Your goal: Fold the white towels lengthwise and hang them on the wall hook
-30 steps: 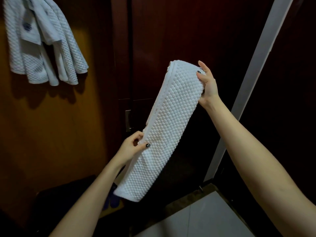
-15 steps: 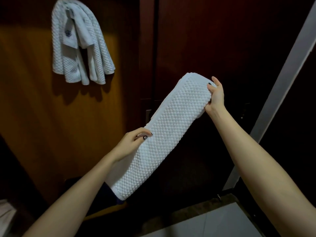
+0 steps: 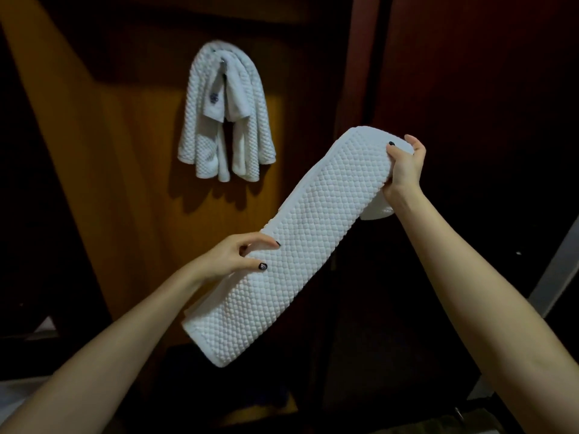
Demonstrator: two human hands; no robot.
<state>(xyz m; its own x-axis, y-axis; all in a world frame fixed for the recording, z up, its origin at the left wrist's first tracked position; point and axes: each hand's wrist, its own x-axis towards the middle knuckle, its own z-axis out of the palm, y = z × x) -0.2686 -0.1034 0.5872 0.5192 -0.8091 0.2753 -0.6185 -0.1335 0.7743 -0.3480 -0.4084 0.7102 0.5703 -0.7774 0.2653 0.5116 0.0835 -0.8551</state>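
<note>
Towel (image 3: pixel 300 242), folded long, stretches diagonally mid-frame: left hand (image 3: pixel 232 258) pinches its middle, right hand (image 3: pixel 405 167) grips the top, likely steadying it for the hook (image 3: pixel 223 62) upper left.

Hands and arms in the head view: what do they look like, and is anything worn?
No sleeves, watch or bracelet show on either arm; both are bare up to the frame edge. The left hand and right hand have dark-painted nails, and the left thumbnail carries a small light marking.
</note>
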